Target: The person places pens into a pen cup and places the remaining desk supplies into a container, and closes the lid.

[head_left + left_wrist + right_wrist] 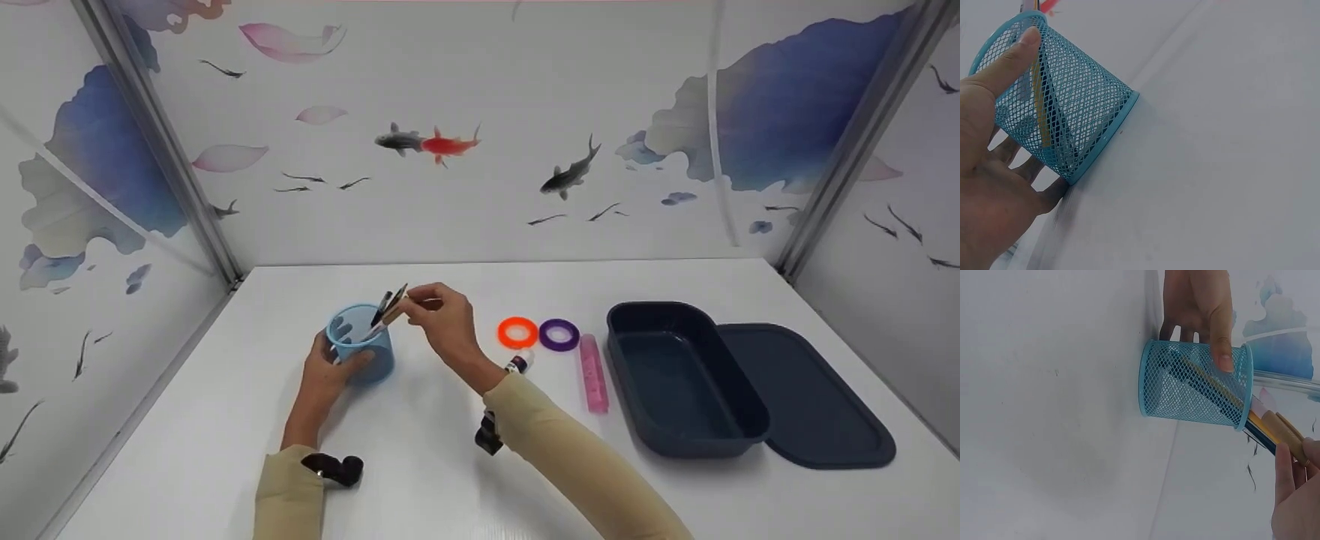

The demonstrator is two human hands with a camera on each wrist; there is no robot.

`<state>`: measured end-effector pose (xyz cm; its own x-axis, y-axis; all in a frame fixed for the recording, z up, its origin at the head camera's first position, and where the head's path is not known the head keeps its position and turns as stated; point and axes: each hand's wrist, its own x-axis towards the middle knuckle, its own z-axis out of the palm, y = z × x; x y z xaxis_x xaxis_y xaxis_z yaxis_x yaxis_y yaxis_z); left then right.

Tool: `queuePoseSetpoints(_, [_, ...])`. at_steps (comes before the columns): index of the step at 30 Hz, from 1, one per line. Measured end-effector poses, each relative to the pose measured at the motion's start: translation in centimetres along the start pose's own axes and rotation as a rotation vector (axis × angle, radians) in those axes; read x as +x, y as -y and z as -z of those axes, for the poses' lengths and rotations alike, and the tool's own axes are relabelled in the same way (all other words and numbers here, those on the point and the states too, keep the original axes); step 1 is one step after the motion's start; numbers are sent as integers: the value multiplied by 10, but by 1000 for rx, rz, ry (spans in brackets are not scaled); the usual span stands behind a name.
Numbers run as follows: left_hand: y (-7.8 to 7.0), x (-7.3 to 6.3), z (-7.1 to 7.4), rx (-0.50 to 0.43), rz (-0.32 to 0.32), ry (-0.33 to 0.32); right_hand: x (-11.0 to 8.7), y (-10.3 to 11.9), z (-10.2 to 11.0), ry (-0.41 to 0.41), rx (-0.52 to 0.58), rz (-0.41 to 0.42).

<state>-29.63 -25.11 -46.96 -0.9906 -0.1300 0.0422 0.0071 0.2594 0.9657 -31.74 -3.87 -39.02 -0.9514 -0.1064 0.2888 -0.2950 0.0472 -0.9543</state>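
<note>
A light-blue mesh pen cup [377, 365] stands on the left part of the white table. My left hand [328, 373] grips its side; in the left wrist view the thumb lies along the mesh [1089, 84] near the rim. Several pens and pencils lean inside the cup and stick out over its rim. Above that rim my right hand [450, 322] pinches a tan pen with a clip [1282, 430] between thumb and fingers. In the right wrist view the pen's lower end is at the cup's mouth, beside a yellow pencil and dark blue pencil [1261, 433].
Right of the hands lie an orange ring [517, 345], a purple ring [559, 347], a glue stick [520, 361] partly behind the right wrist, and a pink tube-like item [594, 375]. Farther right, a dark blue box [697, 448] stands against its lid [832, 420]. Printed walls enclose the table.
</note>
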Motion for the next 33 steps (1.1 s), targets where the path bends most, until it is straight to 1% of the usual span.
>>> queuePoseSetpoints(5, [1, 2, 1, 3, 18, 4, 0, 0, -2, 29, 8, -7])
queuePoseSetpoints(10, [1, 3, 0, 13, 40, 5, 0, -2, -3, 24, 9, -25])
queuePoseSetpoints(16, [0, 3, 0, -2, 38, 7, -2, -4, -3, 25, 8, -33])
queuePoseSetpoints(19, [0, 2, 0, -10, 39, 6, -3, -4, 0, 41, 8, -54])
queuePoseSetpoints(26, [1, 1, -1, -3, 24, 7, -12, 3, 18, 122, 26, -185])
queuePoseSetpoints(33, [2, 1, 1, 25, 15, 21, -23, 16, 53, 173, 6, -226])
